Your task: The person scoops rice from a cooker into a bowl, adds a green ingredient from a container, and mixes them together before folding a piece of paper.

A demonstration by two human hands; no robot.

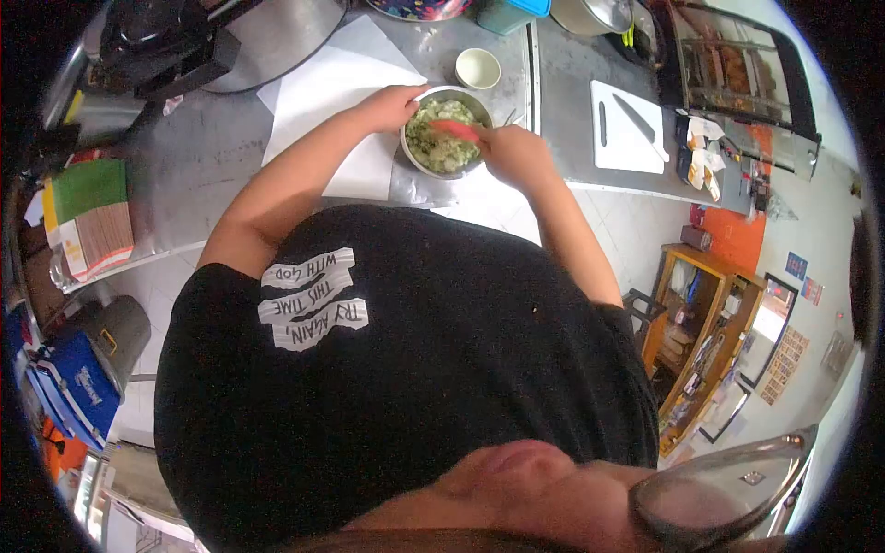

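Steel bowl (447, 132) of pale green mix sits on white paper (323, 92); left hand (392, 103) grips its rim, fingers closed. Right hand (516, 152) is closed around one red spatula (454, 128) dipped in the bowl. Just behind the bowl: one small cup (477, 68); right of it, one cutting board (627, 126) with two knives (634, 118).

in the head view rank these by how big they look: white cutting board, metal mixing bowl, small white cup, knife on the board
1. white cutting board
2. metal mixing bowl, clearly smaller in area than the board
3. small white cup
4. knife, longer than the cup is wide but far thinner; these two are close, so their order is unsure
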